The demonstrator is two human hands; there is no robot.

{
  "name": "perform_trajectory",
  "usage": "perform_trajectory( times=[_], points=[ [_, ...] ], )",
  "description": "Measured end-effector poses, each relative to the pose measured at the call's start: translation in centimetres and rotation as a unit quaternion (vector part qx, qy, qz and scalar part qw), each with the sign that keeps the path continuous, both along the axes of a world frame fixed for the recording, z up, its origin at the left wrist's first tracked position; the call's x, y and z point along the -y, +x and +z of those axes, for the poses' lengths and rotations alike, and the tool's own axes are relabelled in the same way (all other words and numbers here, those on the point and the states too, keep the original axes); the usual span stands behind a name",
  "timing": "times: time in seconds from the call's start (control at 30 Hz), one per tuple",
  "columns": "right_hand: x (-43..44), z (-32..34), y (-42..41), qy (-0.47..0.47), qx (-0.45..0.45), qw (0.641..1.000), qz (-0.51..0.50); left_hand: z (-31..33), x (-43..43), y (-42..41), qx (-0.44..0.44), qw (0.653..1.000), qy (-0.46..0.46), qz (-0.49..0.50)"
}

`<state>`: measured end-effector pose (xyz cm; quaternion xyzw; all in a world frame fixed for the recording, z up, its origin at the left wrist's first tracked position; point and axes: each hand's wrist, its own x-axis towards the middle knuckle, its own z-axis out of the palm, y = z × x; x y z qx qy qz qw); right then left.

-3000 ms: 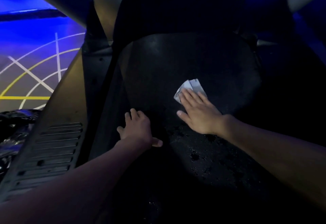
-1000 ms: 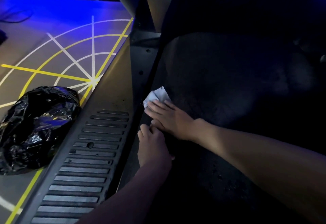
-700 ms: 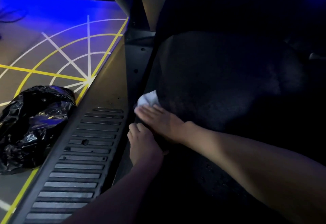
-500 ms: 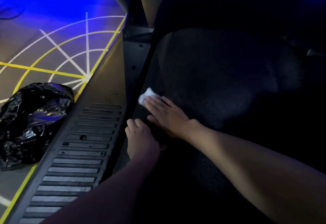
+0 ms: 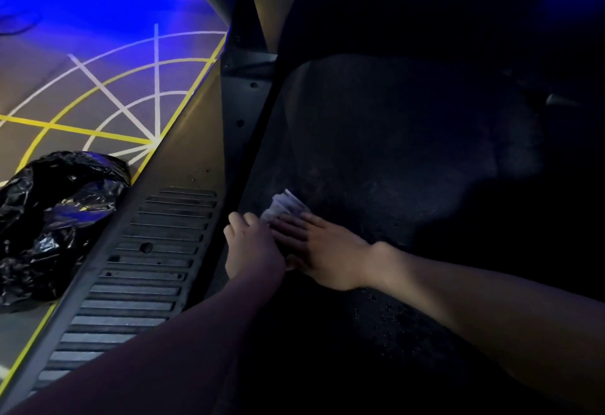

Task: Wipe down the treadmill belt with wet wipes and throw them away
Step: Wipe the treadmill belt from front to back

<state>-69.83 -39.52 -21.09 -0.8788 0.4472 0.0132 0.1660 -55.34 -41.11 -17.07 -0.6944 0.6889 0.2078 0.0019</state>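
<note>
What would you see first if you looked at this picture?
The yellow and white floor lines under blue light, upper left, jump out first. Next, the white wet wipe pressed by the right hand near the left edge of the dark treadmill belt. A shiny black bag lies on the floor at left.

Dark treadmill belt [image 5: 393, 153], a folded white wipe [image 5: 285, 206] lying near its left edge. Left of the belt, the line-marked floor [image 5: 49, 94] carries a crumpled black plastic bag [image 5: 55, 218].
</note>
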Motion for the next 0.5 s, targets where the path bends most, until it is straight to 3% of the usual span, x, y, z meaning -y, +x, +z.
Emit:
perform_trajectory(
  times=[0.07, 0.13, 0.17, 0.3, 0.37, 0.5],
  points=[
    [0.5, 0.1, -1.4, -0.03, -0.024, 0.999, -0.034, 0.1, 0.0, 0.0, 0.008, 1.0, 0.004, -0.01],
    [1.0, 0.5, -2.7, -0.006, -0.02, 0.984, -0.177, 0.3, -0.1, -0.2, 0.013, 1.0, 0.009, -0.006],
    [0.8, 0.4, -3.0, 0.002, -0.028, 0.979, -0.202, 0.3, -0.2, -0.2, 0.014, 1.0, 0.011, -0.005],
    [-2.7, 0.5, -1.7, -0.006, -0.011, 0.999, -0.044, 0.5, -0.1, -0.3, 0.029, 0.999, 0.017, -0.017],
    [-2.9, 0.5, -2.8, -0.03, -0.021, 0.999, -0.014, 0.5, -0.1, -0.2, 0.034, 0.999, 0.018, -0.022],
    [-1.1, 0.6, -5.1, -0.011, -0.026, 0.972, -0.235, 0.6, 0.0, -0.3, 0.042, 0.998, 0.027, -0.027]
  ],
)
